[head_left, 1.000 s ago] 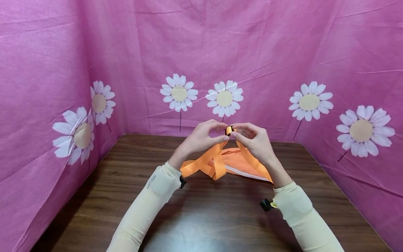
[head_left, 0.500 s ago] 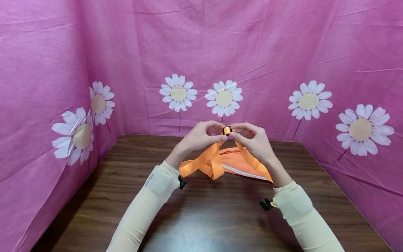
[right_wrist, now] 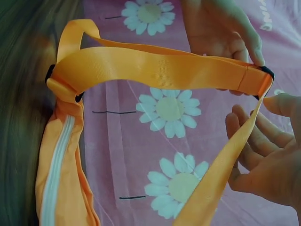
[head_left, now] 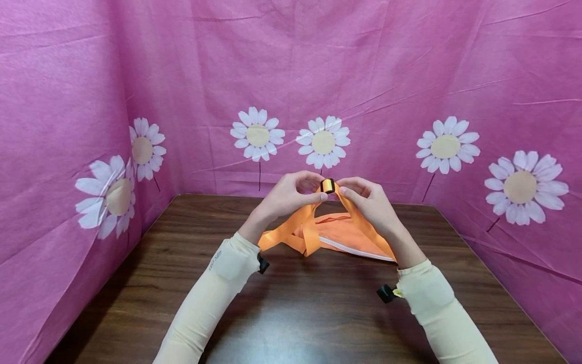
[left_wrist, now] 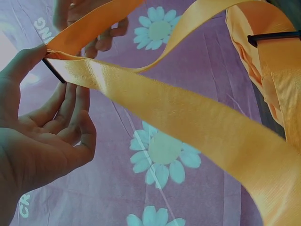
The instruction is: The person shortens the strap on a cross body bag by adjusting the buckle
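A black slide buckle (head_left: pixel 327 186) with a wide orange strap (left_wrist: pixel 155 99) threaded through it is held up above the table. My left hand (head_left: pixel 291 194) pinches the buckle's left side between thumb and fingers. To the right of the buckle, my right hand (head_left: pixel 370 202) pinches the strap, its thumb beside the buckle and its fingers behind the webbing. Below and behind the hands lies an orange bag (head_left: pixel 354 233) with a white zipper (right_wrist: pixel 59 169). A second black buckle (right_wrist: pixel 51 77) joins the strap to the bag's end in the right wrist view.
The dark wooden table (head_left: pixel 291 313) extends on all sides of the bag. A pink cloth (head_left: pixel 382 65) printed with white daisies hangs behind and at both sides. Loose strap loops hang beneath the left hand.
The right thumb has slid off the buckle onto the strap just right of it, so more of the buckle shows. Buckle and left hand have shifted slightly left; the hanging loop sits a little higher.
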Demonstrator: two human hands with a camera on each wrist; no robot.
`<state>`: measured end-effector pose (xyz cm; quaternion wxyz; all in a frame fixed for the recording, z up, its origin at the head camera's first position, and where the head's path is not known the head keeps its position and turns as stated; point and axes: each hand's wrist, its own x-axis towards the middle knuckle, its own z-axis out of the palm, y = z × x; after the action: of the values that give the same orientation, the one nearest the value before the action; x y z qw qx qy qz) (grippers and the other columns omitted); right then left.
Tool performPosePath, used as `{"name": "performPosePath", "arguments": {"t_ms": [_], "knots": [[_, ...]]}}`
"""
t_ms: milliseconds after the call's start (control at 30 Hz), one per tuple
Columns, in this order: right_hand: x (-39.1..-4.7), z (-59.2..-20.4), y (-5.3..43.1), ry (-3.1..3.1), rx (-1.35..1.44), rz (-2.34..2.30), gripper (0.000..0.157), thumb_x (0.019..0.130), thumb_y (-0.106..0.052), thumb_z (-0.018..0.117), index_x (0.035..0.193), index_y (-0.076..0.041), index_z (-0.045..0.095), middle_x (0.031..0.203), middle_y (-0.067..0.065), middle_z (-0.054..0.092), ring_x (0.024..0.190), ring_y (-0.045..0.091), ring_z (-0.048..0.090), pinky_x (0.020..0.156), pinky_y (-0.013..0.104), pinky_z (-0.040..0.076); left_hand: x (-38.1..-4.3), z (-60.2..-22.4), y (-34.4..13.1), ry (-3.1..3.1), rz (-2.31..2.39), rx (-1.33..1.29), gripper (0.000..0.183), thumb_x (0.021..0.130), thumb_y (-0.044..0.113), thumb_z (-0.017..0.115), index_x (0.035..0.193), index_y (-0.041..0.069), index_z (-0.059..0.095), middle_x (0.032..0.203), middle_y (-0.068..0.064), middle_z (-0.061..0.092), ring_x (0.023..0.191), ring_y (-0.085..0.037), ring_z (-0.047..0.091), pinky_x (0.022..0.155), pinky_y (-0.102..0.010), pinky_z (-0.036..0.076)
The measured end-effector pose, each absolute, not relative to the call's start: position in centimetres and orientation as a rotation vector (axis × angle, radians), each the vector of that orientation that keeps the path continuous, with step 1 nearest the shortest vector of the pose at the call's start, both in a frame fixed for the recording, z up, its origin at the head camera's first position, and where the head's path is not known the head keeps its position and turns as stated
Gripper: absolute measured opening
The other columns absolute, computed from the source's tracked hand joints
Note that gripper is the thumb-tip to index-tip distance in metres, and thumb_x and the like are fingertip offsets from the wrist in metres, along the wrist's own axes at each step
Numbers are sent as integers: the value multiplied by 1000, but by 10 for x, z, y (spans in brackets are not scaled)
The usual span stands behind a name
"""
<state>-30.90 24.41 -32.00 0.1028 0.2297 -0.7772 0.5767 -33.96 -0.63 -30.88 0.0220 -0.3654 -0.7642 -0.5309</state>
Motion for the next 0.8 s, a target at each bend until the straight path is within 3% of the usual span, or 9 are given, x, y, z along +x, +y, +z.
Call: {"name": "performPosePath", "arguments": {"t_ms": [233, 500, 800], "knots": [[-312, -321, 245, -2073, 608, 2241, 30, 96, -12, 74, 122, 2, 68, 113, 10, 70, 105, 21, 62, 91, 29, 52, -338, -309, -7, -2333, -1746, -1141, 45, 88, 35, 82, 125, 15, 67, 112, -1, 69, 102, -19, 65, 87, -36, 54], [-310, -318, 244, -1987, 537, 2405, 22, 95, -8, 73, 116, 0, 71, 112, 9, 67, 98, 20, 61, 81, 28, 53, -336, -309, -4, -2323, -1801, -1160, 44, 90, 31, 81, 126, 12, 65, 115, -2, 69, 105, -20, 64, 88, -36, 52], [-296, -305, 241, -2103, 703, 2118, 40, 95, -14, 76, 129, 1, 63, 122, 16, 66, 105, 24, 64, 82, 27, 54, -333, -305, -1, -2339, -1735, -1191, 48, 88, 36, 82, 127, 14, 65, 115, 1, 69, 105, -17, 63, 90, -35, 51]]}}
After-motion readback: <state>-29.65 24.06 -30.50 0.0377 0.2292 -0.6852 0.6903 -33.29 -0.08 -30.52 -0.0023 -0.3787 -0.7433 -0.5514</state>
